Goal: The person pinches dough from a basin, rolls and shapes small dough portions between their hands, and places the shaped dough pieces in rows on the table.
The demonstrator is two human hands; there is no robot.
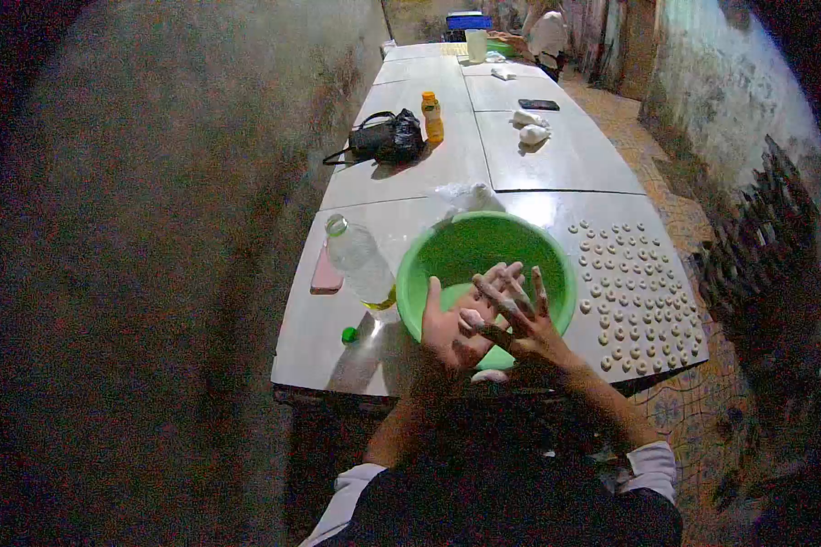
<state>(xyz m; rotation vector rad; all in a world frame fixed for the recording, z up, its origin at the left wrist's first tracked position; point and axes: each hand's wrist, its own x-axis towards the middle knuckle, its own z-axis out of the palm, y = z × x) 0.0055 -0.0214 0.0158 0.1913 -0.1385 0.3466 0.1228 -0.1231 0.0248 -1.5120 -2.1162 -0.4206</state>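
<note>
Over the green basin (408, 273), my left hand (447, 335) is held palm up with its fingers stretched out. My right hand (524, 319) lies across it, fingers spread and dusted with white. At the right index finger or thumb, against the left palm, is a small whitish spot; whether it is dough or a coated fingertip I cannot tell. A pale lump (491, 375) shows at the basin's near edge. To the right, rows of small pale ring-shaped dough pieces (625, 292) lie on the table (556, 173).
Left of the basin stand a clear bottle (360, 260) with yellow liquid, a green cap (349, 335) and a pink phone-like object (327, 272). Farther off are a black bag (388, 139), an orange bottle (431, 118), white bundles (533, 133) and a dark phone (538, 105). Another person (547, 36) is at the far end.
</note>
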